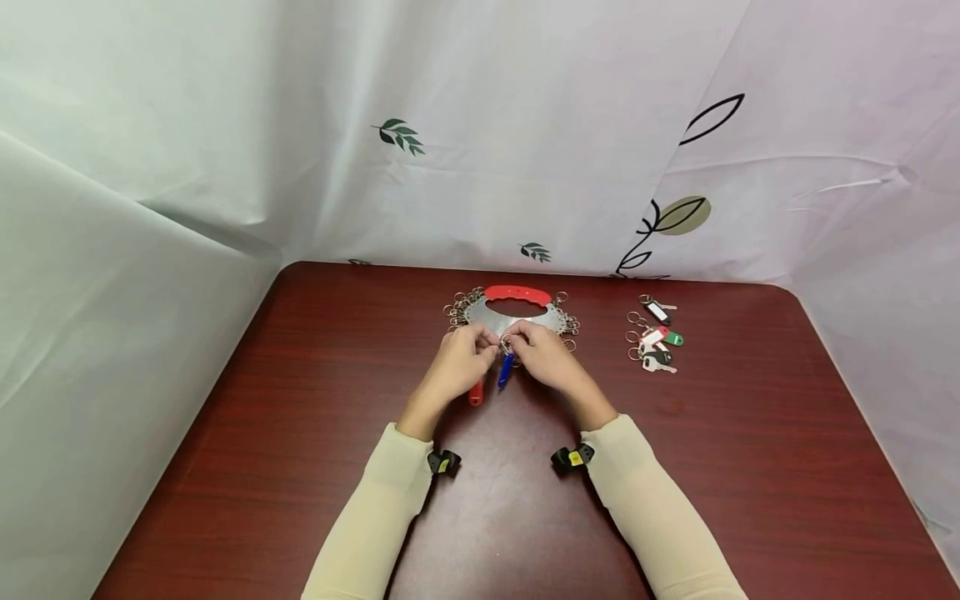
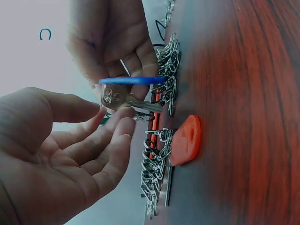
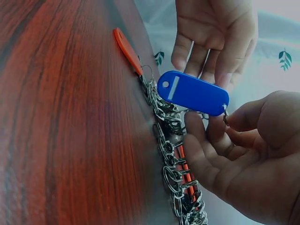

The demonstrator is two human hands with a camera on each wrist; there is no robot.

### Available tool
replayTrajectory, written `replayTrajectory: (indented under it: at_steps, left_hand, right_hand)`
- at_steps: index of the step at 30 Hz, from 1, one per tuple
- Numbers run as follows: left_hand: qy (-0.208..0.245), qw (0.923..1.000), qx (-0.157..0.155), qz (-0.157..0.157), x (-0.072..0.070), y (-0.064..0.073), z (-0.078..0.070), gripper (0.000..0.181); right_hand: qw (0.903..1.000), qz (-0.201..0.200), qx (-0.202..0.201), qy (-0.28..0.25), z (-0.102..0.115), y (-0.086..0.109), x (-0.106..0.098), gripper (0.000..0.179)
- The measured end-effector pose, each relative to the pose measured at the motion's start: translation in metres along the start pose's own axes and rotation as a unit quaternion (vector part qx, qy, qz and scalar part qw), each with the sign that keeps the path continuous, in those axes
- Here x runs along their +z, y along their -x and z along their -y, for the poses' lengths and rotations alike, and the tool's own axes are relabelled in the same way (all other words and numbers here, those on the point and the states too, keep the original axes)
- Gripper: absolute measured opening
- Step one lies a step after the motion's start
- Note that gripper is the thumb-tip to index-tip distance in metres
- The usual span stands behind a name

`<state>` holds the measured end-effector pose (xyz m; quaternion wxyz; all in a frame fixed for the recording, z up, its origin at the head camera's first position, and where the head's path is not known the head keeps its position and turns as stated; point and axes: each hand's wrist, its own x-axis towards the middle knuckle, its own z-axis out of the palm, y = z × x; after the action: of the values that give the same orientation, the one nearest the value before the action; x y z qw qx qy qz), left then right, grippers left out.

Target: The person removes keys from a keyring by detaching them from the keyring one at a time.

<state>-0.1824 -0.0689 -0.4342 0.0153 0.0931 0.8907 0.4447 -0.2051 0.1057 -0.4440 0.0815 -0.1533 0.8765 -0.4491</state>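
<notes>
Blue plastic tag is hanging between both hands, just in front of a metal plate, with its ring up at the fingertips. Key is dangling alongside the tag; left wrist view is showing it best.

Right hand is pinching at the ring, thumb against bent fingers. Left hand is curled too, thumb and fingertips pinching at the same ring; fingers are hiding the exact contact, so can't tell which part each one is gripping.

In the way: clips and rings are crowding the plate's curved edge on both sides of the fingers. Hands are covering the middle of that edge in head view. Red tag is lying right by the left hand, its upper end hidden. Red handle is sitting on the plate's far side.

Around: off right, well apart from the hands, a keyed bunch is lying partly overlapped, including a black tag, a green tag and a silver key. Wood-grain table is carrying all of it. White leaf-print fabric is enclosing back and sides.
</notes>
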Motion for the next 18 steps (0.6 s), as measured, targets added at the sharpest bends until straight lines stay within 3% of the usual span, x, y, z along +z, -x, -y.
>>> replayTrajectory:
  at_steps: [5, 12, 18]
  left_hand:
    - [0.012, 0.9999, 0.006, -0.010, -0.0004, -0.0007, 0.0010, 0.005]
    - [0.032, 0.9990, 0.026, 0.015, -0.0013, 0.0000, 0.0017, 0.007]
    - [0.006, 0.9996, -0.012, 0.025, -0.0012, 0.0005, 0.0041, 0.009]
  right_hand:
    - [1.0000, 0.005, 0.002, -0.006, -0.0007, 0.0000, 0.0002, 0.021]
    - [0.9999, 0.010, -0.004, 0.013, -0.0036, -0.0023, 0.0011, 0.021]
    - [0.9999, 0.014, 0.000, -0.010, -0.0034, -0.0011, 0.0025, 0.020]
